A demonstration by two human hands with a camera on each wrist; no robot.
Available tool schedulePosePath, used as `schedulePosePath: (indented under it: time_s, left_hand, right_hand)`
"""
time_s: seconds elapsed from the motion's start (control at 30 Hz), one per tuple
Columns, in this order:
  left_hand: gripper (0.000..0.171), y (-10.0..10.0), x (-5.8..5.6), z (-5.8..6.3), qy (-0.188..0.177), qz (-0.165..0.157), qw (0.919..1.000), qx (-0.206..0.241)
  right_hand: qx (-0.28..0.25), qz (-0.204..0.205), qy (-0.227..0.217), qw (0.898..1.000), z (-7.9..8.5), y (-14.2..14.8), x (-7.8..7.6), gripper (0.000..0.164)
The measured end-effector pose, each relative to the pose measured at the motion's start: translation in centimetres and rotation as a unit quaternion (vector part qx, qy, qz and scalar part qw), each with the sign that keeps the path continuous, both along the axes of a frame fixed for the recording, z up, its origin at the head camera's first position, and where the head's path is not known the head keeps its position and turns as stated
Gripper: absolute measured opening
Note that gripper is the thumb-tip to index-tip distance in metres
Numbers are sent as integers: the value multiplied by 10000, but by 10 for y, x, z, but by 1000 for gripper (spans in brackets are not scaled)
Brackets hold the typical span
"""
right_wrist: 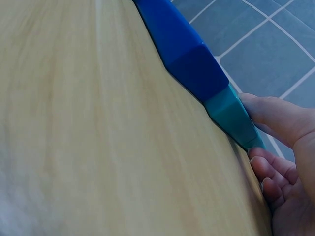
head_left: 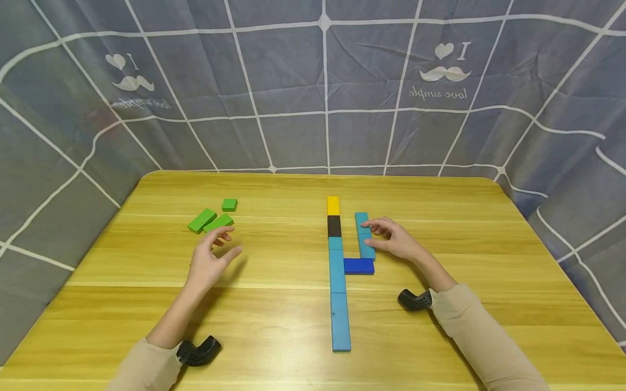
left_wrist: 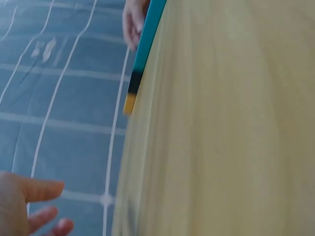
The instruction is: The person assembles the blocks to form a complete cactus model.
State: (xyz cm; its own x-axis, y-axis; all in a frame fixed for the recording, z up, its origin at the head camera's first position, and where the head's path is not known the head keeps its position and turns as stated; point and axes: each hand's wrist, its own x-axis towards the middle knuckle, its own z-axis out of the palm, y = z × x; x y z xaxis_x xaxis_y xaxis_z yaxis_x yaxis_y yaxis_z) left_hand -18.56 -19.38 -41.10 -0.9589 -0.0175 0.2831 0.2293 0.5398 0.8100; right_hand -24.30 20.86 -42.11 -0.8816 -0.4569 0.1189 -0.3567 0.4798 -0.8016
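Note:
My right hand point(head_left: 398, 240) is over two light blue blocks point(head_left: 363, 251) laid end to end, its thumb and index fingertips right at their surface. In the right wrist view the thumb point(right_wrist: 275, 115) lies along the teal block's point(right_wrist: 231, 112) side, other fingers bent near its far end. Below them a dark blue block point(head_left: 359, 266) lies crosswise, its left end against a long upright row of light blue blocks point(head_left: 337, 271). That row is topped by a black block point(head_left: 334, 226) and a yellow block point(head_left: 333, 206). My left hand point(head_left: 207, 260), empty with fingers spread, hovers just before the green blocks point(head_left: 218, 223).
A separate small green block point(head_left: 229, 205) lies behind the other green ones. Everything rests on a wooden table point(head_left: 274, 315), with a grey checked curtain point(head_left: 288, 81) behind its far edge and along both sides. Black devices point(head_left: 199, 351) are worn at the wrists.

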Motion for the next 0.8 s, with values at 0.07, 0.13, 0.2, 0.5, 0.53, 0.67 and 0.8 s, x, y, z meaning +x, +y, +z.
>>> schedulePosePath:
  time_s: [0.07,0.13,0.2,0.5,0.53,0.67,0.8]
  left_hand:
    - [40,-15,4,0,199,-116,9996,-184]
    - [39,-30,8,-1,377,-240,9984,-358]
    - [39,-46,10,-3,518,-329,9966,-545]
    - [44,-106,10,-18,486,-860,9922,-760]
    - [43,-108,10,-18,456,-958,9911,-803]
    - [42,-113,12,-17,238,-1398,9856,-917]
    - [45,-112,11,-18,170,-1716,9802,-975]
  right_hand:
    - [3,-27,-27,10000,-6,3,-4,38]
    - [4,-4,-5,10000,-12,5,-7,38]
    - [-78,42,-22,10000,-14,7,-9,39]
    - [7,-50,-95,9999,-13,5,-8,39]
    - [23,-53,-84,9999,-11,4,-7,39]
    - [40,-30,-71,10000,4,-2,2,38]
    - [80,-4,-156,9998,17,-7,8,38]
